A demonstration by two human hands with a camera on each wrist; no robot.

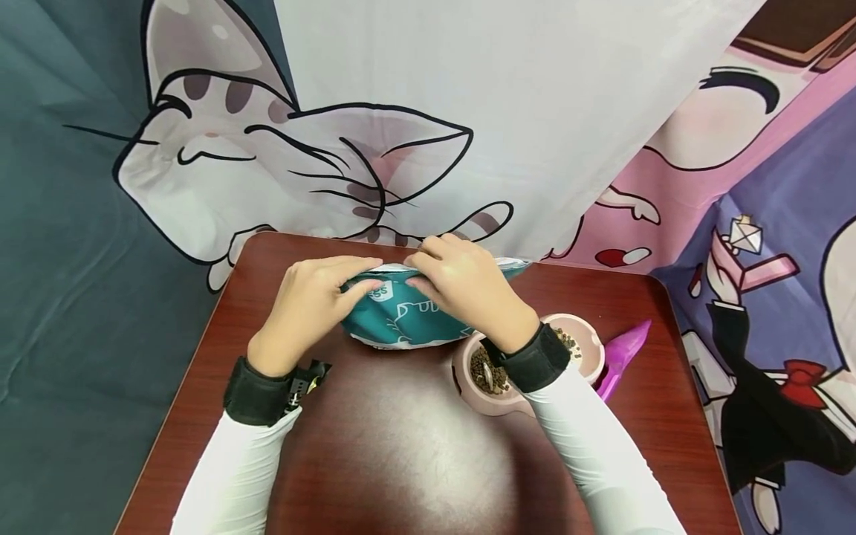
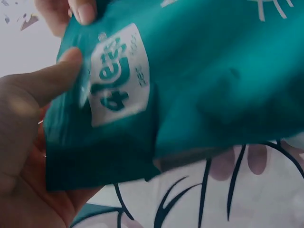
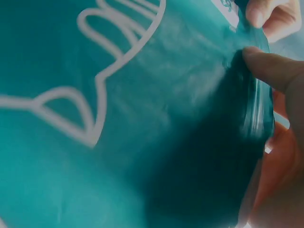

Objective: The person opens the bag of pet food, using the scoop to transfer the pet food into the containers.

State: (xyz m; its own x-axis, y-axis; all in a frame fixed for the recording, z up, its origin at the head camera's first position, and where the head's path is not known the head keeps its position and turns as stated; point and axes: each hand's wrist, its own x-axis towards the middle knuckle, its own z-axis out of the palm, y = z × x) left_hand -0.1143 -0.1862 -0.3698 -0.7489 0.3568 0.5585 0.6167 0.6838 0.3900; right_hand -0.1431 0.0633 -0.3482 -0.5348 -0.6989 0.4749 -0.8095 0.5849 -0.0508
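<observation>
A teal pet food bag (image 1: 428, 321) with white line drawings stands near the table's back edge. My left hand (image 1: 313, 305) pinches its top edge near the left corner, thumb in front and fingers behind. Close beside it, my right hand (image 1: 464, 286) pinches the same top edge nearer the middle. In the left wrist view the left thumb (image 2: 52, 78) presses next to a white printed label (image 2: 119, 76). The right wrist view has the right thumb (image 3: 273, 66) on the front of the bag by its rim. What the bag holds is hidden.
Right of the bag sits a pink double bowl (image 1: 493, 403) with brown kibble (image 1: 487, 371), partly covered by my right wrist. A purple scoop (image 1: 623, 355) lies beside it. Cartoon-printed cloth (image 1: 535, 111) hangs behind the brown table (image 1: 642, 446).
</observation>
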